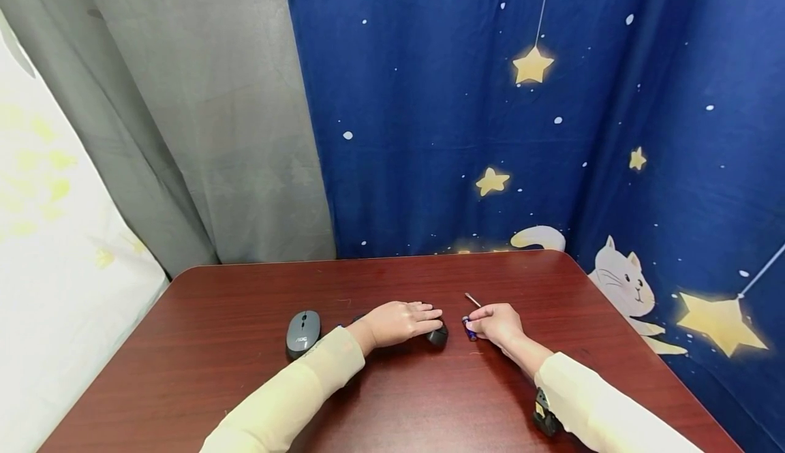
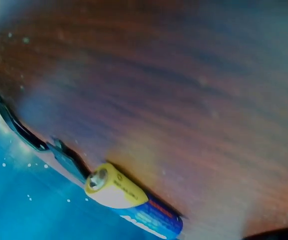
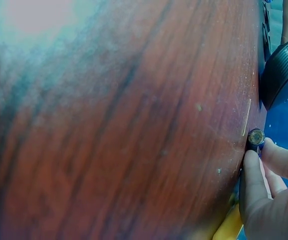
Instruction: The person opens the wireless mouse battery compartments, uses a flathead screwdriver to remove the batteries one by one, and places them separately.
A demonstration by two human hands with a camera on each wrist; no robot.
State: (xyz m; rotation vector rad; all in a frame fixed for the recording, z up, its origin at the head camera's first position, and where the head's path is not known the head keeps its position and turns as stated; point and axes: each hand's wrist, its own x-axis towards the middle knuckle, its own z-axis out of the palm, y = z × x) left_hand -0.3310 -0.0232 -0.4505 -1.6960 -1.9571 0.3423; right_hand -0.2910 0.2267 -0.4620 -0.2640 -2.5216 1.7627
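Note:
My left hand (image 1: 401, 323) grips a black mouse (image 1: 437, 336), its fingers laid over the far side; the thumb is hidden in the head view. In the right wrist view the mouse (image 3: 282, 75) shows a ribbed side. To its right, my right hand (image 1: 499, 323) pinches a blue battery (image 1: 470, 328) between thumb and fingers, the battery's round end (image 3: 256, 136) facing that wrist camera. A screwdriver (image 1: 472, 300) lies by the right fingertips, its shaft pointing away. Another battery, yellow and blue (image 2: 134, 200), lies near the left wrist.
A grey mouse (image 1: 303, 332) sits on the dark red table (image 1: 257, 296), left of the left hand. A flat dark piece (image 2: 66, 160) lies beside the yellow and blue battery. Behind the table hang a grey curtain and a blue starry curtain (image 1: 429, 133).

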